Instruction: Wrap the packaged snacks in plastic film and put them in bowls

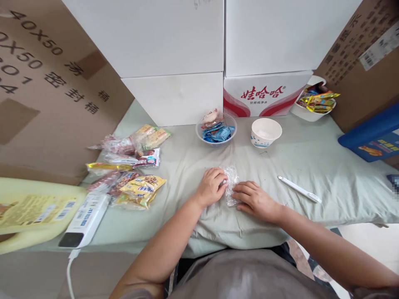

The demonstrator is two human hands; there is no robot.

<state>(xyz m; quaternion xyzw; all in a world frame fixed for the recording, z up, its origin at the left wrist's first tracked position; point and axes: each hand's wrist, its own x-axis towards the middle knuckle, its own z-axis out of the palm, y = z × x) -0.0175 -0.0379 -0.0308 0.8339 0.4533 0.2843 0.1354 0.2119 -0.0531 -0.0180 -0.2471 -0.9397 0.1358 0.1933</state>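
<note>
Bubble wrap (231,185) looks light, soft, best held by edges; left grip (213,185) half-curled, hold unclear, right grip (256,200) loosely open, touching

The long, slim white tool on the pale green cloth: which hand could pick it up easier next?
Probably the right hand: it is nearer the long, slim white tool, with only pale green cloth between them. The left hand is farther, across the crinkled clear plastic wrap. Both hands touch it.
</note>
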